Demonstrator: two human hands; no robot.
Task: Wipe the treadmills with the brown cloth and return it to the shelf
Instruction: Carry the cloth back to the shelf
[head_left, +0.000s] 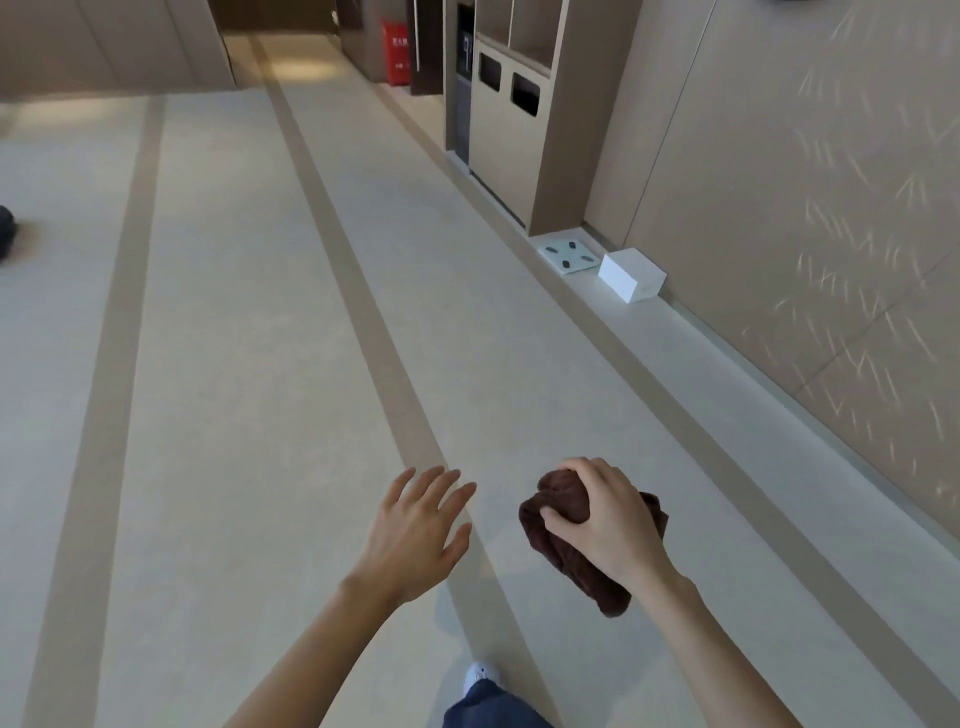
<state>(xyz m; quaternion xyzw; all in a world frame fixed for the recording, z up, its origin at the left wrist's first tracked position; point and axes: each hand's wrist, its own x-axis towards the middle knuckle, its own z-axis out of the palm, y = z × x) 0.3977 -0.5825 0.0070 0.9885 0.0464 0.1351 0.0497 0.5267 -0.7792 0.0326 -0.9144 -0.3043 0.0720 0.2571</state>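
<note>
Ahead on the right a cabinet (504, 156) stands against the wall (779, 182). Its front has two dark slots (524, 93) side by side; their insides are black and we cannot tell what they hold. Above the slots are open shelf bays (519, 26), of which only the lower part is in view. Just past the cabinet's near end, on the low ledge (727, 353) along the wall, a flat white scale (569, 252) lies beside a closed white box (631, 274); the two are almost touching. Far down the room a red case (395, 52) stands on the floor by a dark door.

The brown cloth (558, 545) is bunched up in our right hand (597, 525), held in the air over the pale floor (234, 364), well short of the cabinet. Our fingers curl over the top of the bundle and the thumb presses its near side, so the cloth bulges out ahead of the knuckles and hangs below the wrist. Our left hand (415, 530) is just beside it, not touching it, palm down, fingers straight and spread, holding nothing.

A tan stripe (363, 312) in the floor runs under both hands. Below them we see a white shoe (480, 675) and a blue trouser leg (488, 709).
</note>
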